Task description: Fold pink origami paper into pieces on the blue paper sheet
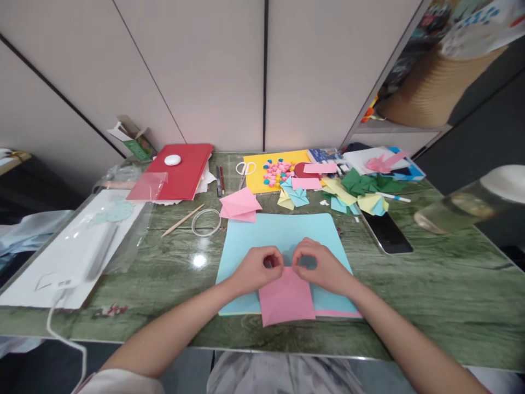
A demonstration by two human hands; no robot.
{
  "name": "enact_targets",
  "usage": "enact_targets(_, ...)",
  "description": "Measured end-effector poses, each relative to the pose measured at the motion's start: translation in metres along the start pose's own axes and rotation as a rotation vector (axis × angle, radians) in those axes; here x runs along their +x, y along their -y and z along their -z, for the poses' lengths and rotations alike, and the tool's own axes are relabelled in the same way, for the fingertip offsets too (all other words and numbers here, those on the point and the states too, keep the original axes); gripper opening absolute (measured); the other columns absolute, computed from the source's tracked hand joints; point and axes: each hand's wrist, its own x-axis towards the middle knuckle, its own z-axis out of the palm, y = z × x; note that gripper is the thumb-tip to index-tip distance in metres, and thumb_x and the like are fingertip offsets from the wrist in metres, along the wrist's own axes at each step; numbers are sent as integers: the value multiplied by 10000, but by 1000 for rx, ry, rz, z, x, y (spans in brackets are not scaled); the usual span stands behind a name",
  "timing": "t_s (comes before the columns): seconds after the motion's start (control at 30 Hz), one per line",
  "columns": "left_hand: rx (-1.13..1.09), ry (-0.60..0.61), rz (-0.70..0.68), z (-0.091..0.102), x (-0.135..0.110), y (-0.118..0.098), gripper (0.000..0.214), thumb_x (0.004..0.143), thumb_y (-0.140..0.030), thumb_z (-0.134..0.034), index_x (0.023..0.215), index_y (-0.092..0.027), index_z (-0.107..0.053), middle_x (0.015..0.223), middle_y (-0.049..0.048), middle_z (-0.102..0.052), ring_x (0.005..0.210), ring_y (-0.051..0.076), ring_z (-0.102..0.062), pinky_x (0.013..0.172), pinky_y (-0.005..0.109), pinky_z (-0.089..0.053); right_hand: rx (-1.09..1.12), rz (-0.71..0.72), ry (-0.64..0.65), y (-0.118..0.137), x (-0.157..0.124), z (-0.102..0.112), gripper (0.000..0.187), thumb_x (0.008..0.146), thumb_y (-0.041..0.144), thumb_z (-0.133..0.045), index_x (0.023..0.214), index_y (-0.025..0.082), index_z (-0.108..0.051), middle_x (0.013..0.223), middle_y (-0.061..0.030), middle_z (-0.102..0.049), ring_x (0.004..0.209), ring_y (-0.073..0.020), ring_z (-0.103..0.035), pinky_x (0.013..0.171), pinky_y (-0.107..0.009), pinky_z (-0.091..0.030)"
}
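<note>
A square of pink paper (pixel 286 300) lies over the front part of a light blue sheet (pixel 279 230), its lower edge reaching past the sheet onto the table. My left hand (pixel 259 268) pinches the paper's far left edge between thumb and fingertips. At the far right edge, my right hand (pixel 320 268) is closed in a similar pinch on the same paper. Both hands rest above the blue sheet, a short gap between them. More coloured paper shows under the blue sheet's front edge.
Loose pink squares (pixel 240 204), a white cable ring (pixel 206 222) and a wooden stick (pixel 182 220) lie left of centre. White scissors (pixel 245 168) sit near a yellow sheet (pixel 254 183). Folded papers, a phone (pixel 385 232) and a tilted bottle-like container (pixel 455 208) are on the right.
</note>
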Motion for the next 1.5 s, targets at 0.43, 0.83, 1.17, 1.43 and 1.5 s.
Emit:
enact_targets(0.43,-29,-49,-27,12,3,-3,69,656,-107,-481,670,-166,-515,665,-24,-502,673,118,-459,647,228,-357,127,-44,-36,-12,-2,17,99,707,111,-563,665,201,-572,733,4,-577,793,-160,-518,744,-293,-388)
enact_targets(0.83,-11,4,-11,0,0,-4,67,653,-101,-505,656,-160,-537,654,-24,-533,649,107,-458,633,222,-365,116,-40,12,-3,0,2,126,679,85,-543,645,203,-569,705,9,-594,778,-158,-516,720,-283,-391)
enact_targets(1.17,-7,-51,-14,16,4,-4,41,660,-136,-521,648,-163,-550,650,-20,-537,676,129,-486,657,238,-358,178,-85,-49,-17,-1,22,55,711,179,-590,659,198,-588,729,-6,-579,781,-173,-522,744,-310,-385)
enact_targets(1.43,-38,-97,-22,26,8,2,41,652,-131,-538,647,-158,-568,655,-20,-555,676,128,-497,672,243,-371,189,-91,-93,-23,-3,33,60,721,216,-595,664,196,-594,734,-8,-580,764,-175,-526,734,-312,-375)
enact_targets(1.5,-44,-112,-22,28,10,4,39,648,-127,-546,641,-156,-570,646,-19,-559,669,126,-496,671,245,-368,193,-99,-103,-24,-3,35,69,722,223,-597,659,193,-591,728,-7,-578,762,-175,-528,730,-309,-372)
